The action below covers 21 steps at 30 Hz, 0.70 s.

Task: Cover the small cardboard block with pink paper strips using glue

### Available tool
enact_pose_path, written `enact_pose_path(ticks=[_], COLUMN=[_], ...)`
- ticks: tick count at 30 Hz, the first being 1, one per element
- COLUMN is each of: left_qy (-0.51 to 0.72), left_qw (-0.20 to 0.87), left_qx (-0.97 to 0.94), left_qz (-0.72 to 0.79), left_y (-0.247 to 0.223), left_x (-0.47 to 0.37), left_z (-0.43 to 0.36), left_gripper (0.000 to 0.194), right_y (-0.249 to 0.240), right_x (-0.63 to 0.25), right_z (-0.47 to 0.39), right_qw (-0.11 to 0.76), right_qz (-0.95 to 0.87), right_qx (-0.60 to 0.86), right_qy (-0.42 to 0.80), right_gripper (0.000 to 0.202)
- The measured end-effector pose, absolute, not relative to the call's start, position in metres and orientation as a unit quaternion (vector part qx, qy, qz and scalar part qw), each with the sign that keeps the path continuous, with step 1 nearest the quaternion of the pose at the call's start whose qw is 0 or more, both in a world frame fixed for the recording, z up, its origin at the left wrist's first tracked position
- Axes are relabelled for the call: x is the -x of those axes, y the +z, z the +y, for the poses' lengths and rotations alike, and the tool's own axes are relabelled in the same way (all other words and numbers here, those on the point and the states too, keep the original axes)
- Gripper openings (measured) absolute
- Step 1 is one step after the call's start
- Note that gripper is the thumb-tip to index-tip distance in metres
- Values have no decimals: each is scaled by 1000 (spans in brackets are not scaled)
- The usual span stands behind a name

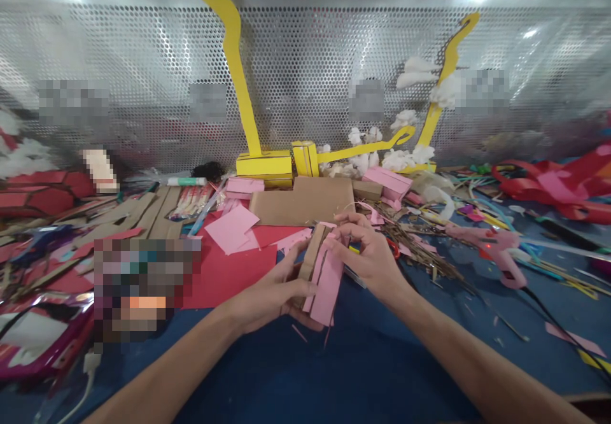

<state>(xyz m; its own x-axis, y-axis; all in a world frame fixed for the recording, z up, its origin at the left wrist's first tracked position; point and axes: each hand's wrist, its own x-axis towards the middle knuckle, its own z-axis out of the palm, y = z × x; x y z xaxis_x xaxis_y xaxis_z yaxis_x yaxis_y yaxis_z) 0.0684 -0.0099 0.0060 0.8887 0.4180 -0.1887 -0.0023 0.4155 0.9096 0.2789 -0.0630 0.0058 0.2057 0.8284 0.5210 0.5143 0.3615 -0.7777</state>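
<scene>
Between my hands is a small cardboard box (329, 277), partly covered with pink paper and held tilted above the blue table. My left hand (286, 284) wraps round its left side and lower end, thumb on the front edge. At the upper end, the fingers of my right hand (358, 249) pinch the pink paper against the box's edge. Behind the box lie a brown cardboard sheet (300, 201), a red paper sheet (229, 277) and cut pink paper (231, 228). A pink glue gun (494, 246) rests to the right of my right hand.
Yellow paper hooks on box bases (264, 166) stand against a perforated metal panel (296, 74). Cardboard strips (153, 214) and a glue stick tube (186, 182) lie left. Red ribbon (563, 185) and scraps crowd the right. The glue gun's black cord (548, 312) trails toward the front right.
</scene>
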Motion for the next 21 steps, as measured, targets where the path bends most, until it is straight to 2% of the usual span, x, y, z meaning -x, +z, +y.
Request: enact_pose_path(ticks=[13, 18, 21], left_qy=[116, 119, 122], left_qw=[805, 798, 796], left_qx=[-550, -560, -561], left_qz=[192, 187, 192], left_y=[-1, -5, -5], left_x=[-66, -65, -65], left_z=[-8, -8, -8], left_gripper=[103, 102, 104], right_y=[8, 7, 5], right_x=[-276, -278, -277], right_z=[-64, -62, -62], right_qw=[567, 578, 596], right_qz=[-598, -600, -582], right_qx=[554, 545, 543], right_qy=[117, 91, 106], right_gripper=[13, 7, 10])
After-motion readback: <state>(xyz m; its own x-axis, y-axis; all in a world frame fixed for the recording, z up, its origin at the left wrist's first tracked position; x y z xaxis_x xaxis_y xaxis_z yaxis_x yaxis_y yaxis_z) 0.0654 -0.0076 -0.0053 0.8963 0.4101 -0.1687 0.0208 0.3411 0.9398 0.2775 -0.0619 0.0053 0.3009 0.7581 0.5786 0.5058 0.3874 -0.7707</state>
